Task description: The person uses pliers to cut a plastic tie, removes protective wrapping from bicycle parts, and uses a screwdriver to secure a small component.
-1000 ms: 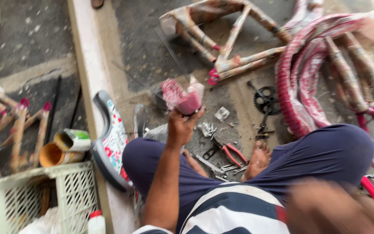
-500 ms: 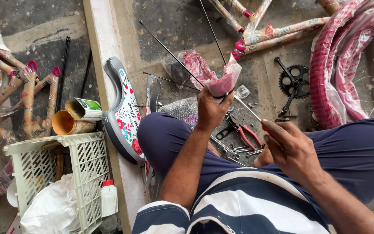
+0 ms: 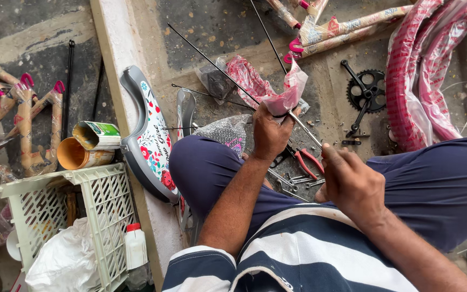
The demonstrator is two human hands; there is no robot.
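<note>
The left hand [image 3: 270, 132] is clenched around a bundle of thin metal spokes [image 3: 228, 67] sleeved in pink plastic wrapping [image 3: 287, 94], held up over the person's lap; the spokes fan out toward the far floor. The right hand [image 3: 351, 181] pinches the near end of one spoke, fingers closed on it. Just below the hands, red-handled pliers [image 3: 308, 161] lie on the floor among loose bits. Farther out sit a black crank with chainring [image 3: 366, 92], wrapped rims [image 3: 422, 81], a flowered chain guard [image 3: 149, 143] and a pale crate [image 3: 66, 216]
</note>
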